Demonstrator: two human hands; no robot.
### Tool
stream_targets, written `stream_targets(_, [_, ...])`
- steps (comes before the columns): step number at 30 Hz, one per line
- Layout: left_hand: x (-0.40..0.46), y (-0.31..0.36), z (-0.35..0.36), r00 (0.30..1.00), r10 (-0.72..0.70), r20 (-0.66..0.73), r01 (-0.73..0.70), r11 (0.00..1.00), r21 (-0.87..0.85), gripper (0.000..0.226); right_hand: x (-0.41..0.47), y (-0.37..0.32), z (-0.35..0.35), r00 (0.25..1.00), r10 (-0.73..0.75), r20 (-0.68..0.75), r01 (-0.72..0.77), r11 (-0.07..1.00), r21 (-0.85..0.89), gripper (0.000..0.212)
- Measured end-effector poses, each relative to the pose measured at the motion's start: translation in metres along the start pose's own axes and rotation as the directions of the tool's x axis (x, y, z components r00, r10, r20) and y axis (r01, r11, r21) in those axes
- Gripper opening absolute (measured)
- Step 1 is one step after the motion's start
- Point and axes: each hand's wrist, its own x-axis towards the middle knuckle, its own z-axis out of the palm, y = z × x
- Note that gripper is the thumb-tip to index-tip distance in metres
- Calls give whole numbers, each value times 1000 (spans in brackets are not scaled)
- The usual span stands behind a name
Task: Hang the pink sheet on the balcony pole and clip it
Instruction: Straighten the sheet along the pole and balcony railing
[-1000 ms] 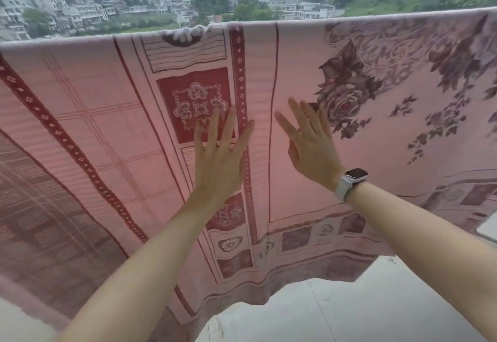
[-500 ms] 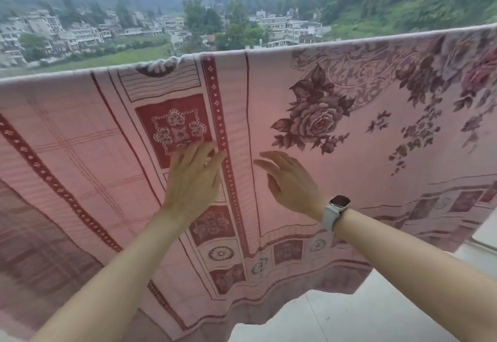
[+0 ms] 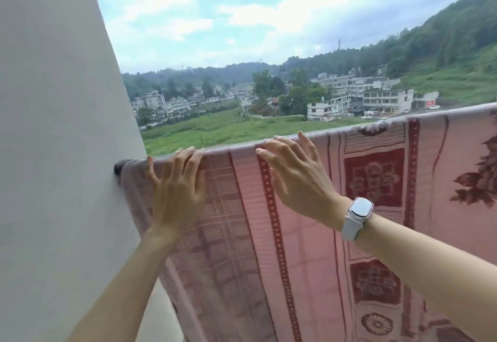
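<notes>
Sheet (image 3: 309,247) draped over pole (image 3: 119,166) by wall (image 3: 53,153). L hand (image 3: 177,193) & R hand (image 3: 298,180) both flat, fingers spread, pressing sheet near top; grasping nothing.

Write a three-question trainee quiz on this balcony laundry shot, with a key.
1. True or false: a clip is visible on the pink sheet.
2. Which wrist wears the white smartwatch? A left, B right.
3. Fill in: the bare end of the pole meets the white ____.

Key: 1 false; no clip shows. 2 B. 3 wall. The left hand and right hand lie with fingers straight by the sheet's top edge.
</notes>
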Motion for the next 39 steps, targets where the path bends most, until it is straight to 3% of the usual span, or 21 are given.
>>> stream_targets(3, [-2, -61, -21, 993, -115, -7, 115, 992, -45, 31, 33, -39, 21, 1000, -1, 27, 0, 1000, 18, 35])
stream_targets(5, [0, -97, -32, 976, -205, 68, 216, 933, -287, 29, 53, -62, 35, 999, 3, 54, -4, 1000, 19, 31])
stream_targets(6, [2, -110, -37, 949, -259, 179, 315, 813, -489, 30, 62, -73, 41, 997, 9, 73, -11, 1000, 25, 30])
stream_targets(7, [3, -119, -41, 907, -270, 323, 420, 629, -654, 31, 70, -83, 47, 995, 19, 100, -23, 999, 39, 30])
stream_targets(8, [4, -126, -42, 866, -234, 442, 499, 466, -731, 31, 78, -91, 53, 991, 31, 129, -38, 998, 59, 30])
stream_targets(11, [8, -140, -33, 783, -62, 619, 606, 298, -737, 40, 95, -107, 63, 979, 79, 186, -99, 990, 100, 31])
stream_targets(13, [11, -142, -26, 762, -7, 648, 636, 197, -746, 46, 100, -111, 68, 978, 91, 190, -115, 986, 120, 31])
stream_targets(15, [12, -145, -22, 803, 9, 596, 589, 141, -795, 40, 101, -115, 73, 981, 70, 183, -90, 991, 104, 32])
stream_targets(19, [10, -149, -16, 851, -173, 496, 499, -28, -866, 26, 101, -123, 79, 994, 68, 90, -78, 991, 110, 27])
stream_targets(21, [9, -145, -14, 849, -304, 431, 468, 58, -882, 12, 100, -123, 81, 997, 70, 35, -74, 990, 122, 22])
stream_targets(24, [14, -139, -15, 867, -441, 232, 412, 373, -832, 21, 105, -126, 82, 997, 71, -17, -68, 986, 152, 14])
stream_targets(27, [23, -138, -26, 863, -504, 40, 321, 485, -813, 23, 121, -139, 80, 995, 51, -87, -35, 984, 177, 11])
stream_targets(30, [26, -146, -33, 797, -599, -83, 279, 486, -828, 23, 128, -155, 84, 990, 17, -139, 7, 985, 171, 17])
stream_targets(32, [16, -150, -32, 794, -607, 30, 332, 392, -858, 17, 118, -156, 90, 993, -36, -116, 47, 995, 93, 21])
stream_targets(34, [0, -150, -30, 828, -509, 234, 413, 271, -870, 9, 103, -149, 96, 994, -85, -76, 86, 996, 14, 28])
stream_targets(36, [-14, -147, -28, 836, -414, 360, 473, 213, -855, 21, 92, -140, 98, 993, -105, -60, 103, 994, -29, 33])
stream_targets(39, [-15, -142, -30, 812, -464, 354, 488, 206, -848, 16, 88, -131, 97, 994, -72, -78, 70, 997, -28, 34])
